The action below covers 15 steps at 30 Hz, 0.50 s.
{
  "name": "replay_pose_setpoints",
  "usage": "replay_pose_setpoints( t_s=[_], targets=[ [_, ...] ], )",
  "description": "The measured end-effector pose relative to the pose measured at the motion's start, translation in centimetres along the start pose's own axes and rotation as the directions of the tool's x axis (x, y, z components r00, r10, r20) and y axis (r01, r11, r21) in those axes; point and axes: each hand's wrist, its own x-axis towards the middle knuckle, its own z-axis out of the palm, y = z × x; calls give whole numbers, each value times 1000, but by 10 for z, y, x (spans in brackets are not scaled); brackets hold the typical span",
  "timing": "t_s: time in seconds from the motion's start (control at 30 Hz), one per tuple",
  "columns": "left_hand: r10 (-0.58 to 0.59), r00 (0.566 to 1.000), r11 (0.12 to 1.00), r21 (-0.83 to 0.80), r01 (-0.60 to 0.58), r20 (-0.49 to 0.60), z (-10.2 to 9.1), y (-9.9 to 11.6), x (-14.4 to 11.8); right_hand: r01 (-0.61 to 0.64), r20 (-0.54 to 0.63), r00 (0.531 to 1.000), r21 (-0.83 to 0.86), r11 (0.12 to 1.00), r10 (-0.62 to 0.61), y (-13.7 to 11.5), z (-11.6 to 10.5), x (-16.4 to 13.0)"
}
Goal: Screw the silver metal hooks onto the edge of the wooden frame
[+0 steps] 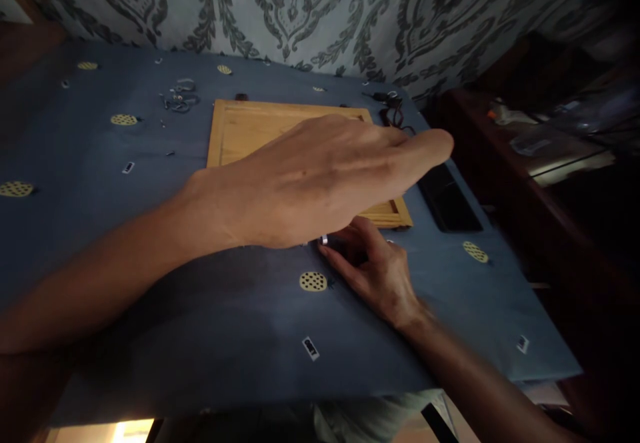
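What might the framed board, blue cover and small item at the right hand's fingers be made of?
Framed board: probably wood, satin, by its honey colour. Blue cover: cloth or vinyl, matte, printed with motifs. Small item: perhaps polished metal; it shines silvery.

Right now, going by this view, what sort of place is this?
Probably a room in a home: a leafy-patterned wall stands behind a table spread with blue fruit-print cloth, and a dark, phone-like slab lies on it.
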Motion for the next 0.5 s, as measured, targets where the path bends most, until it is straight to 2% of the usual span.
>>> replay_pose_setpoints(
  t_s=[0.07, 0.2, 0.33, 0.43, 0.5],
  targets=[
    [9, 999, 1000, -5, -9, 34, -3, 1, 0, -2, 0, 1000, -3, 1000, 2, 0, 0, 0],
    [-91, 993, 995, 55, 87, 81, -7, 2, 2, -13, 8, 1000, 0, 1000, 13, -1, -1, -1],
    [-112, 990, 986, 131, 100, 87, -8, 2, 3, -11, 19, 1000, 4, 1000, 11, -2, -1, -1],
    [-128, 989, 991, 59, 124, 72, -8, 2, 3, -10, 3, 1000, -8, 1000, 10, -2, -1, 0],
    [-159, 987, 986, -50, 161, 34, -7, 2, 2, -11, -4, 1000, -16, 1000, 11, -3, -1, 0]
  ],
)
